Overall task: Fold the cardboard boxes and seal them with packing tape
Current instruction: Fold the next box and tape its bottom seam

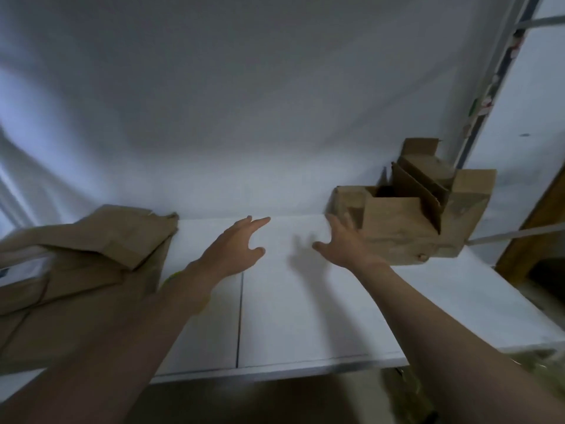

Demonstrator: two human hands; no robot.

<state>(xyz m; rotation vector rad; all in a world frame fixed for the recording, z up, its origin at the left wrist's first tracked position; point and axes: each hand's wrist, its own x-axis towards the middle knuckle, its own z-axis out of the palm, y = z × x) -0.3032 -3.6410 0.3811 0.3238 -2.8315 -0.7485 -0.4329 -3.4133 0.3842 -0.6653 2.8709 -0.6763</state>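
A brown cardboard box (406, 221) stands at the back right of the white table (305, 316), its top flaps up and unsealed. A stack of flattened cardboard boxes (82, 264) lies on the table's left side. My right hand (339, 240) is stretched forward with fingers spread, just left of the standing box; whether it touches the box I cannot tell. My left hand (238, 243) reaches forward over the middle of the table, fingers straight, holding nothing. No packing tape shows in view.
A white wall rises right behind the table. A dark seam (240, 319) runs down the tabletop between my arms. A wooden frame (532, 234) and a pale strap stand at the right edge. Greenish clutter (538, 362) lies below the table's right corner.
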